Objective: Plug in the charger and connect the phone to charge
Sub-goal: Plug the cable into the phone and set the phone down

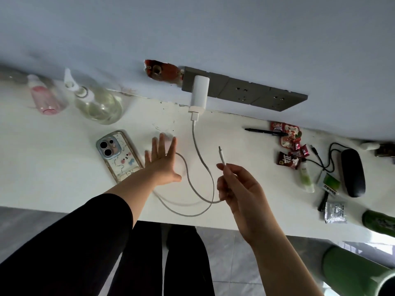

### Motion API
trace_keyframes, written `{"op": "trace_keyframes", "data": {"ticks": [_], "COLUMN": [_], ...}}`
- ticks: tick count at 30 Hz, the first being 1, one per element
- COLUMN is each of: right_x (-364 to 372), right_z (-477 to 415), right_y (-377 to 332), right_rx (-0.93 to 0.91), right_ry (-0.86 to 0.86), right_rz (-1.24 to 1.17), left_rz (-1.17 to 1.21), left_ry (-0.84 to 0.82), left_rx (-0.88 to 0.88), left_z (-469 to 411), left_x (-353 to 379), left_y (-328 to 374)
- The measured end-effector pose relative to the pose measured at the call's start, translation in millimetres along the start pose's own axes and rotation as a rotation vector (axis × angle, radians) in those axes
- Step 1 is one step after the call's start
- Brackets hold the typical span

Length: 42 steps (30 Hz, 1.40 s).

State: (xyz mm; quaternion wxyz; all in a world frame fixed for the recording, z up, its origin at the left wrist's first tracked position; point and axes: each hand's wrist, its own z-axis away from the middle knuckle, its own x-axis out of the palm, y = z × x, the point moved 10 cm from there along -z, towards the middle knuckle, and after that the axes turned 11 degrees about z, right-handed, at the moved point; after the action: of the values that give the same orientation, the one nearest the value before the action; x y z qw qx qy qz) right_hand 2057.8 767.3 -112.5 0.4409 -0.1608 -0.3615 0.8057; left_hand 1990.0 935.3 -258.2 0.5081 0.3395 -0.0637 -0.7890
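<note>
Charger (200, 90) already sits in the wall socket strip (245, 90), so the plug-in part looks done. My right hand (239, 186) pinches the cable (198, 150) just behind its plug tip, w/ the tip pointing up and free. Left hand (163, 163) is splayed wide, nothing in its grip, hovering just right of the phone (118, 155), which lies camera-side up on the bench (64, 167), left of the charger. Next, I'd say: pin the phone w/ the left, turn its port toward the plug, push in straight, no angle.
</note>
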Motion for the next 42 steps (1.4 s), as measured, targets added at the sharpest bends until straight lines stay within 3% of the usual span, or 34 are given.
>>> {"op": "trace_keyframes", "data": {"ticks": [3,6,8,12,15,20,23,28,31,37,42], "right_x": [24,55,73,99,103,102,105,108,106,102,111], "right_z": [1,-7,-13,-26,-36,-44,-45,-42,-36,0,59], "right_y": [2,17,26,45,61,81,94,97,78,-23,-126], "right_rx": [0.024,0.129,0.158,0.175,0.199,0.234,0.258,0.262,0.225,0.016,-0.207], "right_ry": [0.001,-0.028,-0.036,-0.023,0.018,0.056,0.071,0.091,0.089,0.025,-0.083], "right_rz": [0.225,0.284,0.374,0.522,0.546,0.497,0.477,0.456,0.459,0.544,0.620], "left_rz": [-0.024,-0.104,-0.270,-0.720,-0.908,-0.984,-1.011,-0.809,-0.566,-0.052,0.026], "left_ry": [-0.022,0.111,0.168,0.059,0.016,0.148,0.122,0.146,0.174,0.400,0.516], "left_rx": [0.116,0.223,0.326,0.462,0.554,0.766,0.832,0.872,0.743,0.496,0.522], "left_z": [18,42,57,59,40,42,41,44,55,137,236], "left_x": [-22,-55,-69,-60,-55,-66,-66,-74,-89,-149,-205], "left_y": [-3,-25,-44,-79,-93,-83,-79,-69,-67,-39,12]}}
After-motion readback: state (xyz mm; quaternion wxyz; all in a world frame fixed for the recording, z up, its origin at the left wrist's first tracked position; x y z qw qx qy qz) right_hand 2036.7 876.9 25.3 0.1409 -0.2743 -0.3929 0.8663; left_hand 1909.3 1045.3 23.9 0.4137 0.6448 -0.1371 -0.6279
